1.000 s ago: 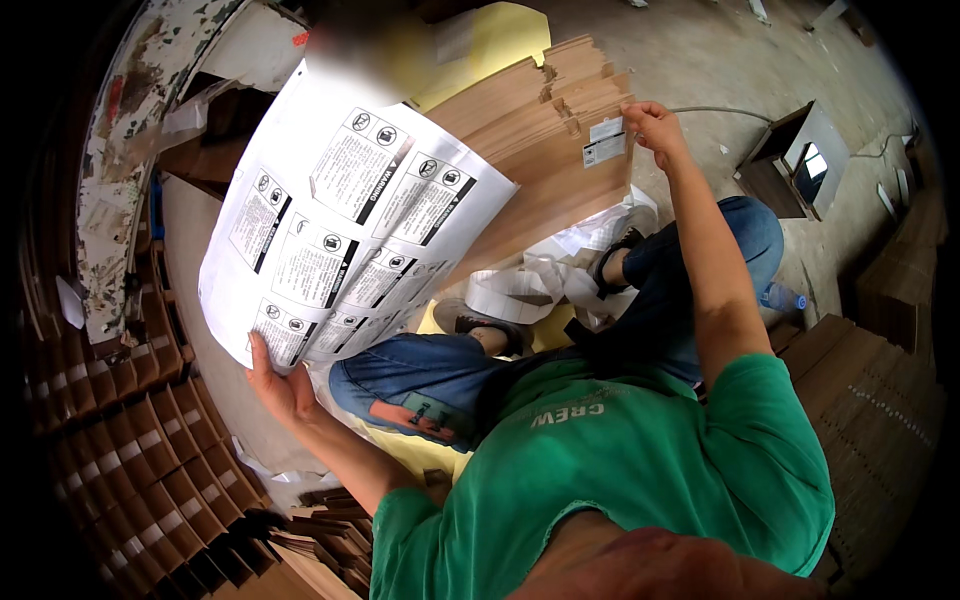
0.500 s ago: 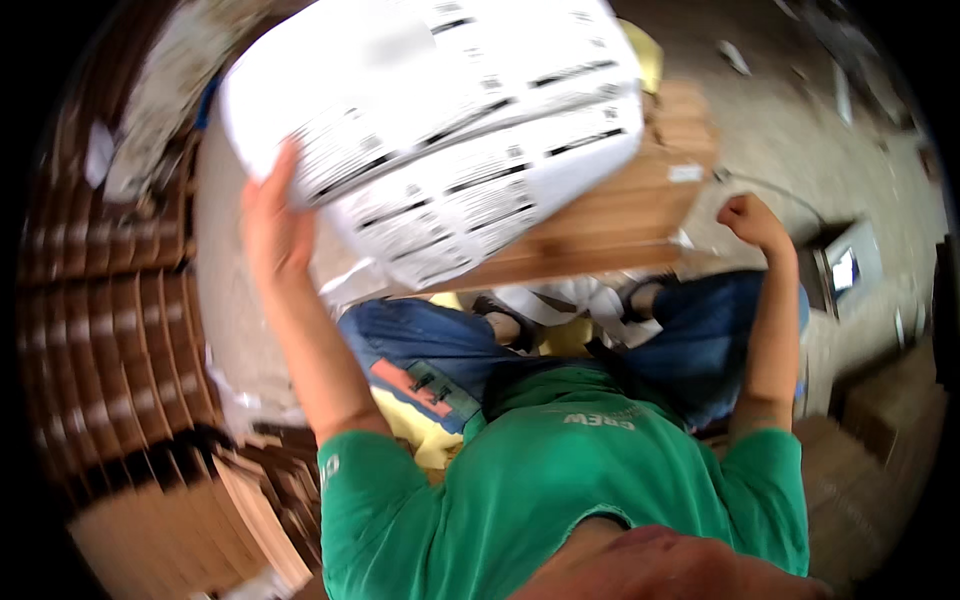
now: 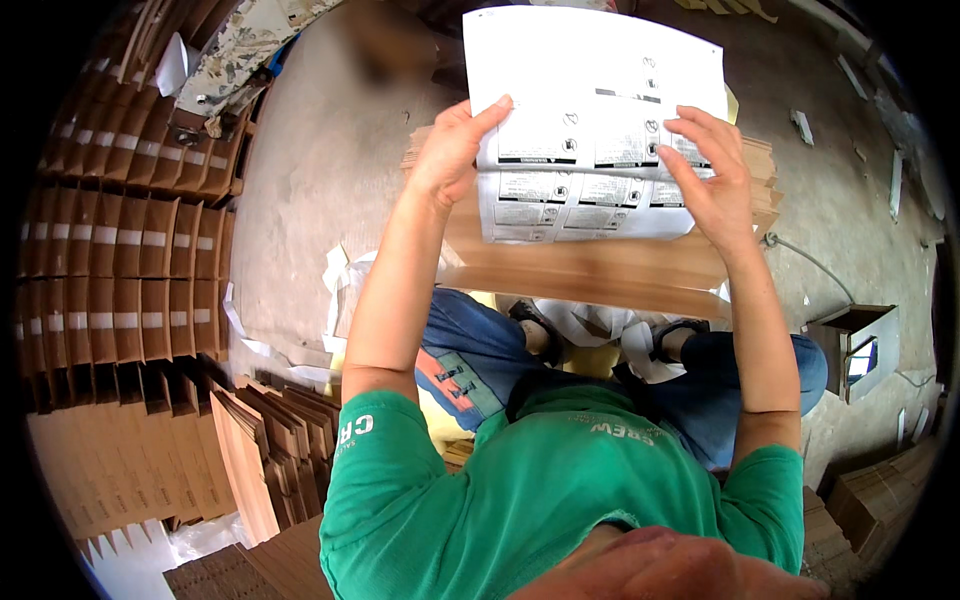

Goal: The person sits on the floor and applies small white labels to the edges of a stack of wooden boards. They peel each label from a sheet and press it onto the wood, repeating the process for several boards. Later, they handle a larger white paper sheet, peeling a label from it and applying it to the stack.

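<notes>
A white sheet of printed labels (image 3: 590, 60) is held up in front of me, creased across its lower part. My left hand (image 3: 450, 150) grips its left edge, thumb on top and the other fingers behind the paper. At the right side of the sheet, my right hand (image 3: 715, 180) has its fingers spread, fingertips at the printed face; I cannot tell how firmly they touch. Beneath the sheet lies a stack of flat brown cardboard (image 3: 590, 270) in front of my legs, partly covered by the paper.
Rows of upright folded cardboard (image 3: 130, 235) stand along the left, with more flat cardboard (image 3: 270, 450) at lower left. White paper strips (image 3: 345, 280) lie by my legs. On the right floor sits a grey box with a lit opening (image 3: 855, 355) and a cable. A blurred brown shape (image 3: 390, 40) is at the top.
The sheet has moved right and come into sharper view. My left hand has shifted right with it. My right hand, curled and away from the paper before, has reached its right side and spread its fingers.
</notes>
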### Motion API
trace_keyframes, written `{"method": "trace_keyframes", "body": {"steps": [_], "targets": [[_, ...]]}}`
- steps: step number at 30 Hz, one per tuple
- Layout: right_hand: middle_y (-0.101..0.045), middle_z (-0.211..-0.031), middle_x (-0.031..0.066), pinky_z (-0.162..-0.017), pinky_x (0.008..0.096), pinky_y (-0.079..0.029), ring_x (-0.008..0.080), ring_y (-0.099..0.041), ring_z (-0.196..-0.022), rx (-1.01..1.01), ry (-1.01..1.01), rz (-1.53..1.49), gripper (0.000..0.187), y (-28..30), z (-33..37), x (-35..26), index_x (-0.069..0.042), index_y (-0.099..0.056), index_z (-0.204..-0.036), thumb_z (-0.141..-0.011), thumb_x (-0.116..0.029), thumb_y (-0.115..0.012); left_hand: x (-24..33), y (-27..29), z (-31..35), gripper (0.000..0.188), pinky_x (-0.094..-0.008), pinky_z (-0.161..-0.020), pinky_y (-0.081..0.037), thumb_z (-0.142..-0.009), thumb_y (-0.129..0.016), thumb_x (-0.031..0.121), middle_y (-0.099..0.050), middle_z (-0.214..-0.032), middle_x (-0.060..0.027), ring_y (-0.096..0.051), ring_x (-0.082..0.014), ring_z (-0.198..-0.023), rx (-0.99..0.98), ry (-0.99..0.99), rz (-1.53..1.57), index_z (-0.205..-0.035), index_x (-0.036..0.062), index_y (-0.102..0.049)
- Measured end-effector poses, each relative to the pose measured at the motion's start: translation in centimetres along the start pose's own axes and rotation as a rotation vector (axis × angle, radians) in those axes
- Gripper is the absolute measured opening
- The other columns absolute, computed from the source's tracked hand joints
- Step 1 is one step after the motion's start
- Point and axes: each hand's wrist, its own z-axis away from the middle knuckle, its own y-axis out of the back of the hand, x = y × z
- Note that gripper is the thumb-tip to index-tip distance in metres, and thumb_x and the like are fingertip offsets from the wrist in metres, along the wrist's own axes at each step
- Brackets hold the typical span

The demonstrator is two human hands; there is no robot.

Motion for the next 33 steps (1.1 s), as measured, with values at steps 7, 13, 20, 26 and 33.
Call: {"method": "trace_keyframes", "body": {"steps": [7,13,20,26,33], "targets": [[-0.057,-0.104,0.0065,-0.084,0.0321,-0.04,0.0234,-0.048,-0.099,-0.069,0.089,-0.035,0.021,-2.0,-1.1,-2.3,-0.005,-0.063,-0.094,-0.073,-0.007,-0.064,-0.7,-1.6,1.8,0.029,-0.0267,-0.079,-0.046,-0.084,-0.057,0.013,-0.062,-0.096,-0.0098,-0.058,-0.0141,-0.09,-0.102,-0.014,0.048,-0.109,-0.0011,-0.053],[-0.059,-0.097,0.0051,-0.078,0.0326,-0.044,0.0233,-0.049,-0.093,-0.073,0.154,-0.079,0.021,-4.2,-0.8,-4.0,-0.006,-0.064,-0.091,-0.07,-0.009,-0.066,-1.9,-3.3,3.1,0.063,-0.0229,-0.081,-0.044,-0.083,-0.055,0.0,-0.057,-0.108,-0.0067,-0.054,-0.0117,-0.095,-0.191,-0.248,-0.129,-0.137,0.0098,-0.023],[-0.059,-0.092,0.0054,-0.075,0.0303,-0.044,0.0223,-0.049,-0.088,-0.062,0.146,-0.107,0.021,-4.4,0.0,-3.6,-0.005,-0.065,-0.087,-0.067,-0.006,-0.068,-2.1,-3.8,3.8,0.042,-0.02,-0.076,-0.044,-0.08,-0.049,-0.008,-0.058,-0.105,-0.0051,-0.054,-0.0059,-0.087,-0.275,-0.147,-0.4,-0.121,0.0003,-0.047],[-0.06,-0.088,0.0047,-0.073,0.0301,-0.044,0.0218,-0.05,-0.085,-0.032,0.168,-0.115,0.017,-5.0,0.4,-3.1,-0.004,-0.065,-0.084,-0.067,-0.005,-0.068,-2.3,-4.0,3.4,0.046,-0.0198,-0.076,-0.045,-0.077,-0.048,-0.011,-0.06,-0.099,-0.0049,-0.055,-0.0069,-0.085,-0.283,-0.011,-0.314,-0.121,-0.0004,-0.047],[-0.061,-0.084,0.0056,-0.069,0.0307,-0.046,0.0226,-0.052,-0.081,-0.037,0.207,-0.12,0.013,-5.2,0.6,-2.6,-0.003,-0.064,-0.08,-0.067,-0.003,-0.066,-2.6,-3.9,2.2,0.048,-0.0261,-0.077,-0.045,-0.089,-0.046,0.042,-0.061,-0.097,-0.0064,-0.056,-0.0107,-0.082,-0.254,0.037,-0.186,-0.111,-0.0001,-0.056]]}}
